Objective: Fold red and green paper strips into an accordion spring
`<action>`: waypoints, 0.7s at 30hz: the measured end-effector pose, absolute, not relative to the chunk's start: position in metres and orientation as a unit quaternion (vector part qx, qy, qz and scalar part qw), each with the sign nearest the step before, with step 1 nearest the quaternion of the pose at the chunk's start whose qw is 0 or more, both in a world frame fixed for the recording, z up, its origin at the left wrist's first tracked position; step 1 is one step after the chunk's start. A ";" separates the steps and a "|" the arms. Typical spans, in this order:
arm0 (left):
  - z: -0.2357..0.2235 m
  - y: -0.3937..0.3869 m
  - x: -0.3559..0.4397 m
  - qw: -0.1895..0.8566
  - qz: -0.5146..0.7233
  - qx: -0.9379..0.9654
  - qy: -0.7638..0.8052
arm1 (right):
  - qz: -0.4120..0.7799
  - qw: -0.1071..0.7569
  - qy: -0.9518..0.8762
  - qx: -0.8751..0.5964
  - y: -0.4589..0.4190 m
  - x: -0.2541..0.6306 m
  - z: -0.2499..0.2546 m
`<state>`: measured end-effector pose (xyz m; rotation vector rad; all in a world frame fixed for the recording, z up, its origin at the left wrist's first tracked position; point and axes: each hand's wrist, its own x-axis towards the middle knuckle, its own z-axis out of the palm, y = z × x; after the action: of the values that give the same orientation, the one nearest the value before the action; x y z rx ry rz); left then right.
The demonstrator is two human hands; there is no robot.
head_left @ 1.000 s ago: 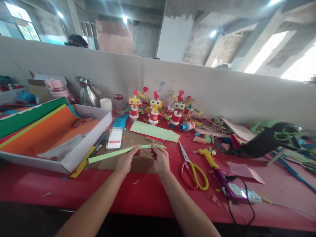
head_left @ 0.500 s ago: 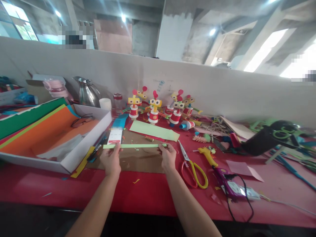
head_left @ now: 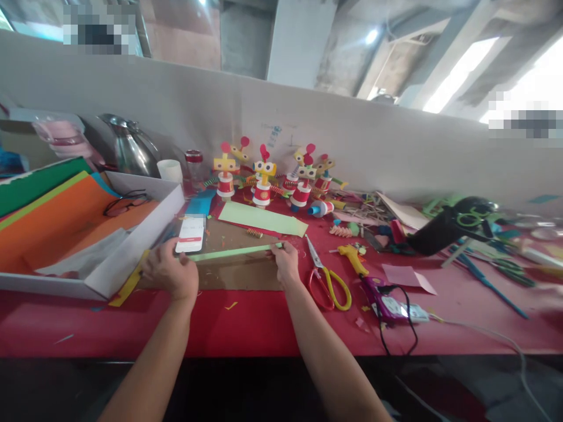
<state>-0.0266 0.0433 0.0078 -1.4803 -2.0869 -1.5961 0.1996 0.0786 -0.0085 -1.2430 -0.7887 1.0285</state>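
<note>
Your L hand [head_left: 173, 272] has slid off toward 9 o'clock vs. 0.5 s ago, when it pinched the strip's L end; the whole view has shifted too. Your R hand [head_left: 285, 261] is still clamped on the R end of the narrow green strip [head_left: 233, 252], fingertips pinched. Hands are well apart. L thumb is right by the strip's L end, but can't tell if it touches; nor can you tell if the L fingers grip anything, as the palm hides them near the yellow strip [head_left: 125, 287].

Key relation: the green strip spans the gap btwn your hands, long axis approx. 9 to 3 o'clock, R end tipped slightly toward 2, over the brown board [head_left: 246, 278]. From R hand it runs to 9 o'clock; R is the nearer, holding hand. Phone [head_left: 191, 234] sits at 1 o'clock from L hand, red-and-yellow scissors [head_left: 323, 275] at 4 from R.

Count: 1 narrow green strip, 1 wide green sheet [head_left: 264, 219], 1 phone, 1 pr. red-and-yellow scissors, 1 yellow glue gun [head_left: 352, 258], 1 loose coil [head_left: 254, 232] on the board, approx. 6 upright figures [head_left: 263, 184] at 12, plus 1 tipped cup body [head_left: 323, 208].
</note>
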 end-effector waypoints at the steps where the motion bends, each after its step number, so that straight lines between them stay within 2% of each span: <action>1: 0.010 0.041 -0.020 0.099 -0.492 -0.529 -0.684 | 0.449 0.621 -0.347 -0.540 0.079 0.200 -0.008; 3: 0.011 0.039 -0.006 0.106 -0.419 -0.647 -0.628 | 0.456 0.618 -0.358 -0.531 0.077 0.199 -0.007; 5: 0.008 0.041 0.006 0.064 -0.352 -0.728 -0.585 | 0.457 0.619 -0.376 -0.516 0.076 0.198 -0.005; 9: -0.005 0.047 0.010 -0.023 -0.268 -0.744 -0.612 | 0.445 0.621 -0.406 -0.501 0.075 0.197 -0.002; 14: -0.010 0.054 -0.004 -0.072 -0.254 -0.755 -0.601 | 0.427 0.599 -0.405 -0.543 0.079 0.202 -0.007; 17: -0.010 0.055 -0.007 -0.073 -0.247 -0.763 -0.593 | 0.347 0.555 -0.438 -0.617 0.080 0.206 -0.009; 21: -0.011 0.055 -0.007 -0.069 -0.251 -0.774 -0.577 | 0.166 0.464 -0.537 -0.684 0.074 0.209 -0.005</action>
<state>-0.0065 0.0551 -0.0112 -2.5431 -1.8977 -0.8255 0.2086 0.0744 -0.0049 -1.6816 -1.3190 0.4090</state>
